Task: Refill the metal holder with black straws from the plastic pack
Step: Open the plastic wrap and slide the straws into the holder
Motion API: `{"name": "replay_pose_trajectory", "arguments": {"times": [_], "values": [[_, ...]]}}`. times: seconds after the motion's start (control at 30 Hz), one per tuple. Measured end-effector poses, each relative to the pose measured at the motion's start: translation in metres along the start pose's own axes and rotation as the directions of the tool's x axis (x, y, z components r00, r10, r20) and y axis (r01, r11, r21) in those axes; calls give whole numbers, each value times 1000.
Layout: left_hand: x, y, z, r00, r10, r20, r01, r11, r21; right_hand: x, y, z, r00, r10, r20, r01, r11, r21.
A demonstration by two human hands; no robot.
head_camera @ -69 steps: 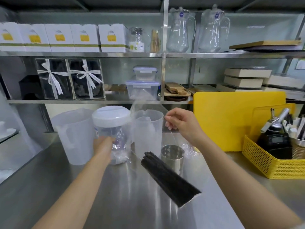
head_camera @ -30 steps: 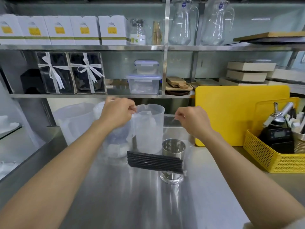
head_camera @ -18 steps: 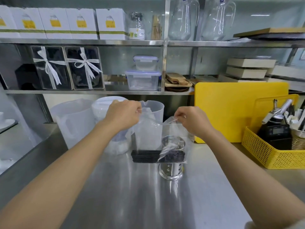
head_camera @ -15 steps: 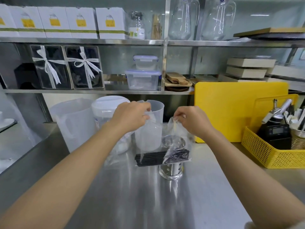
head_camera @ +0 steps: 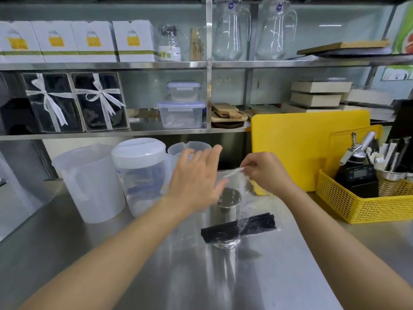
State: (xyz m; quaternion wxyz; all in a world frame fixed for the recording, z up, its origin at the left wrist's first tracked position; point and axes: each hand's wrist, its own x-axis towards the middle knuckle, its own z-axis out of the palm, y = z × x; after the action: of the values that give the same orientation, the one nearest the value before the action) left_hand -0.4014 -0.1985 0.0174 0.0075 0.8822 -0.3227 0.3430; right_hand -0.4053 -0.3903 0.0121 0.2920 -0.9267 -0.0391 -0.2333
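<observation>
The desk (head_camera: 223,283) is brushed metal, smooth, with blurred reflections. The metal holder (head_camera: 225,209) is polished and mirror-glossy. The black straws (head_camera: 220,232) are matt plastic. The plastic pack (head_camera: 244,193) is thin clear film, glossy and creased. The jug (head_camera: 89,180) is frosted translucent plastic. The cutting board (head_camera: 301,142) is smooth yellow plastic. The basket (head_camera: 366,206) is yellow plastic mesh.

steel counter (head_camera: 78,253), stocked steel shelves (head_camera: 111,65)
</observation>
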Motion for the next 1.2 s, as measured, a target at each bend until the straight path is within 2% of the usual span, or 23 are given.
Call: {"name": "replay_pose_trajectory", "arguments": {"times": [0.07,0.13,0.23,0.33,0.43,0.53,0.6,0.67,0.83,1.03,1.2], "values": [[-3,20,6,999,3,48,-4,999,40,-3,1,-2,1000,4,-1,-3,1000,19],[-2,25,10,984,-74,165,72,997,14,-3,2,-2,1000,13,6,-13,999,47],[4,16,16,977,-135,162,153,983,-99,-9,9,-6,1000,-10,23,8,998,56],[8,9,13,991,-50,123,62,993,-96,-15,20,-11,1000,8,27,-10,998,66],[15,-2,6,989,-32,146,49,992,-116,-20,36,-14,996,77,43,-85,970,226],[23,-13,-7,980,-36,197,70,983,-168,-28,54,-9,966,149,211,-225,888,401],[29,-18,-17,981,-31,191,68,979,-192,-35,69,1,916,177,360,-335,831,444],[36,-22,-29,982,-31,185,70,976,-207,-43,80,13,875,210,437,-412,796,443],[55,-34,-54,987,-23,159,66,960,-271,-55,86,36,904,261,339,-420,695,584],[69,-38,-71,997,-36,67,55,950,-306,-60,84,38,937,283,205,-337,577,744],[77,-39,-61,999,-45,29,51,956,-288,-63,85,31,924,363,120,-295,476,829]]}}
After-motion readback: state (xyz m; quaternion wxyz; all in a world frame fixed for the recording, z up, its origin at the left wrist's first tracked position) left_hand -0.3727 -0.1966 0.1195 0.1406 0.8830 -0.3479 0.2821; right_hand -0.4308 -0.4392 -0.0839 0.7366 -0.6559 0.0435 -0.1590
